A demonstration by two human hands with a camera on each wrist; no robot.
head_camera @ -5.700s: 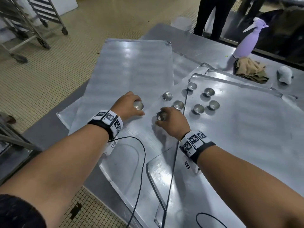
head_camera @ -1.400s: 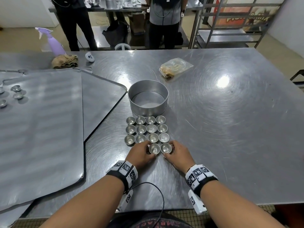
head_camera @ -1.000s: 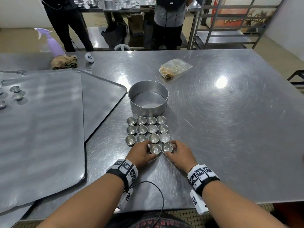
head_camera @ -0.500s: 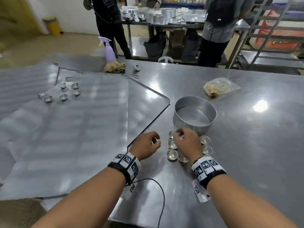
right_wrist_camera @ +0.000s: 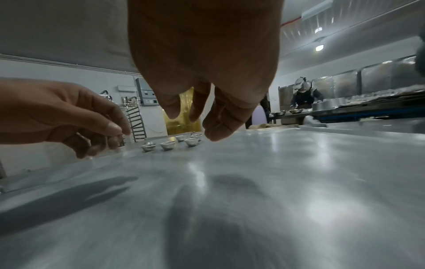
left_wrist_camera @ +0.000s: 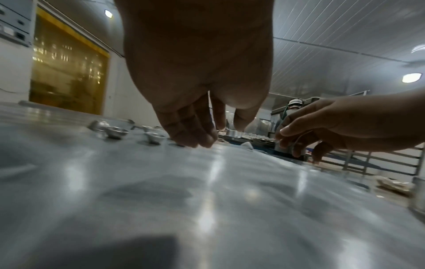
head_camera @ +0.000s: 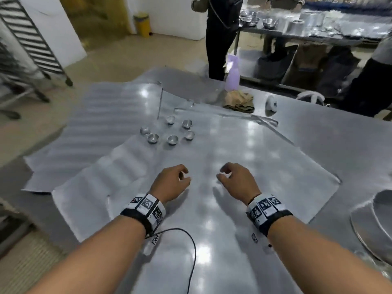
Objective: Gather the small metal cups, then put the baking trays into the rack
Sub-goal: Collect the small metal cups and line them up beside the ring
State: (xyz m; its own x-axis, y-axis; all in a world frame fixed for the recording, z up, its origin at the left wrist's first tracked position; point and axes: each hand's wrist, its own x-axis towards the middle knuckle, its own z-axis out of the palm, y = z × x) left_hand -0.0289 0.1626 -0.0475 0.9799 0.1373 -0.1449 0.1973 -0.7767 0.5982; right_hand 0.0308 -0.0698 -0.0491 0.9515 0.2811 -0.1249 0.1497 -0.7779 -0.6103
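Several small metal cups (head_camera: 172, 139) (right_wrist_camera: 168, 145) (left_wrist_camera: 116, 132) stand loose on flat baking trays (head_camera: 244, 158) that overlap on the steel table. Both my hands hover over the nearest tray, well short of the cups. My left hand (head_camera: 174, 181) (left_wrist_camera: 202, 131) has loosely curled fingers and holds nothing. My right hand (head_camera: 233, 179) (right_wrist_camera: 195, 125) is the same, empty, a hand's width to its right. The gathered cups are out of view.
A round metal pan (head_camera: 379, 213) sits at the right edge. A purple spray bottle (head_camera: 232, 75), a tan cloth (head_camera: 238, 99) and a small white object (head_camera: 271, 102) lie at the table's far side. People stand beyond it. A tray rack (head_camera: 31, 43) stands far left.
My view has swung left, away from the cup grid by the round pan. Both hands have left those cups and moved over the trays toward the loose cups.
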